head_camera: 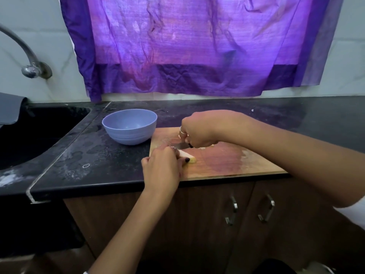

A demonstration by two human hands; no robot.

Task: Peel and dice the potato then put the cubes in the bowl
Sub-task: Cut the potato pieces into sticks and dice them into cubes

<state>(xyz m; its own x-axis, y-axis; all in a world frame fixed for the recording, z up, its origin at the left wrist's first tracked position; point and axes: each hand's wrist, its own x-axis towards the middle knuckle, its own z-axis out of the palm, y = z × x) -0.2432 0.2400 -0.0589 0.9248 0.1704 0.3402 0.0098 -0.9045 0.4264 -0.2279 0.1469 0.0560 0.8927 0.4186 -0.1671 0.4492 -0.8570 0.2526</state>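
left hand [161, 167] pins the peeled potato [188, 156] to the cutting board [227, 163], likely so it cannot roll | right hand [199, 133] clamps the knife [180, 146], blade just beyond the left fingers | bowl [129, 126] close beyond the left hand on the worktop [88, 155], handy for cubes | hidden: most of potato and knife handle; bowl contents unclear

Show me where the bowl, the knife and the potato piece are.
bowl [129, 135]: head view, on its outer wall.
knife [180, 146]: head view, on the bare blade.
potato piece [189, 156]: head view, on the pale part showing beside the left hand.
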